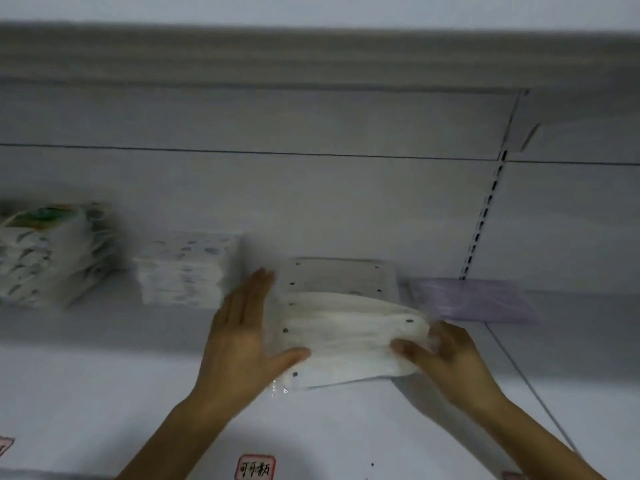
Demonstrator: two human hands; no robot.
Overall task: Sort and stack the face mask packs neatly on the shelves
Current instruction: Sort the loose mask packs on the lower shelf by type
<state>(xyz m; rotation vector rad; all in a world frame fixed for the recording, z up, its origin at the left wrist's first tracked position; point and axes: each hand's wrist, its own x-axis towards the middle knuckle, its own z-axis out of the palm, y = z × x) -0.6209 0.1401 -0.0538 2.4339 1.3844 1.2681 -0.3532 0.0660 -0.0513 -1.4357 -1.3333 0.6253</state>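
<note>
White shelf [104,393] is seen from above, back panel [311,202] behind it, slotted upright [483,216] at far right of the panel. Upper shelf edge [311,53] runs across the top of view, blurred.

Four groups of mask packs are laid along the far part of the shelf. Far left: tall stack with green print [52,251], leaning, blurred. Just right of it: lower stack of white packs with grey spots [187,271]. Centre: white pack stack [346,327], spread unevenly, top packs slid toward the near side over a flat pack beneath. Right: flat purple pack [474,299], just beside the white stack; contact cannot be told.

White pack stack is held from both sides. Left hand [242,337]: fingers straight, pressed flat against the stack's left edge, thumb laid on the top pack. Right hand [450,355]: fingers curled round the stack's near right corner, thumb on top.

Red-bordered label [255,467] is stuck at the near shelf edge, text not legible. Parts of further labels are cut off at near left and near right.
</note>
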